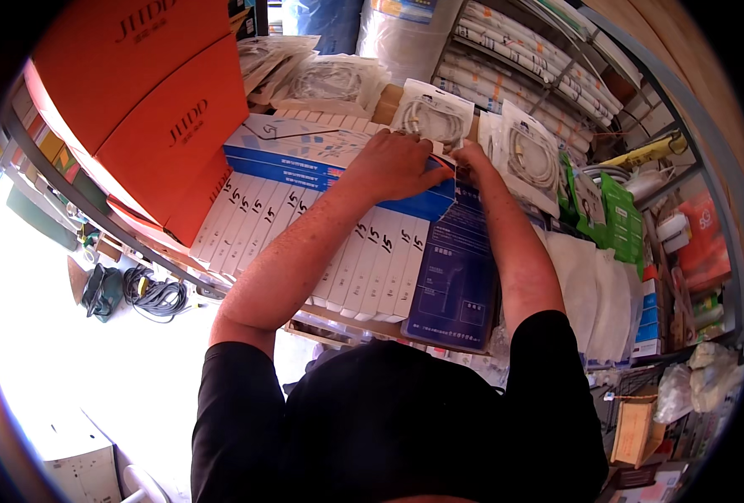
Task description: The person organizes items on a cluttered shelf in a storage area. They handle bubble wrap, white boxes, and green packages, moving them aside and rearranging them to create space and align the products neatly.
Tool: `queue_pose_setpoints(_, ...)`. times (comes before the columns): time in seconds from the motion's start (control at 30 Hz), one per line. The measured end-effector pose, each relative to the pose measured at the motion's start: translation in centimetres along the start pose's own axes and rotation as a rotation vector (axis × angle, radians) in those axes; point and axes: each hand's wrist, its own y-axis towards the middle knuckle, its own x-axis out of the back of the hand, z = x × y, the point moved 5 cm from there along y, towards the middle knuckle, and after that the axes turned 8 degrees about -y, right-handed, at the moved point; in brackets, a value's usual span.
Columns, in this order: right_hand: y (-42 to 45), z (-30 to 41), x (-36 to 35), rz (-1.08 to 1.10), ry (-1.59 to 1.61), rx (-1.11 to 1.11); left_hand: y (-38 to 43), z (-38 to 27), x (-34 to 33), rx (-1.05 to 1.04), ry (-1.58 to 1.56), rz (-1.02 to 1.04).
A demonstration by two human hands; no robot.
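Long blue-and-white cartons lie stacked before me, and the top carton (309, 137) has a dark line drawing on its lid. My left hand (397, 162) grips its right part from above, thumb down by the end. At that same end, my right hand (470, 157) has its fingers curled at the end flap; the fingertips are partly hidden. A narrow dark and orange gap shows there under the lid. Beneath the stack stands a row of slim white boxes (372, 270) with handwritten marks. A dark blue printed package (450, 276) lies below my right forearm.
Tall orange boxes (158, 126) rise at the left. Bagged cables (434, 119) lie behind the cartons, with green packages (620, 217) to the right. White wrapped rolls (535, 50) fill the rack behind. A coiled black cable (158, 294) lies on the floor at left.
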Motion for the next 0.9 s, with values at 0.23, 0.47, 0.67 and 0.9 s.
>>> queue_pose_setpoints(0.23,2.9,-1.9,0.1,0.058,-0.042,0.083,0.1,-0.3,0.0,0.009,0.006,0.025)
queue_pose_setpoints(0.47,3.9,-1.0,-2.4,0.228,0.095,0.147,-0.3,0.6,0.2,0.036,0.013,-0.006)
queue_pose_setpoints(0.67,5.0,-3.0,1.5,0.069,-0.174,0.242,0.4,-1.0,-0.3,-0.043,-0.019,-0.011)
queue_pose_setpoints(0.9,-1.1,3.9,1.0,-0.14,-1.048,0.359,0.2,-0.3,-0.2,-0.007,0.011,0.01)
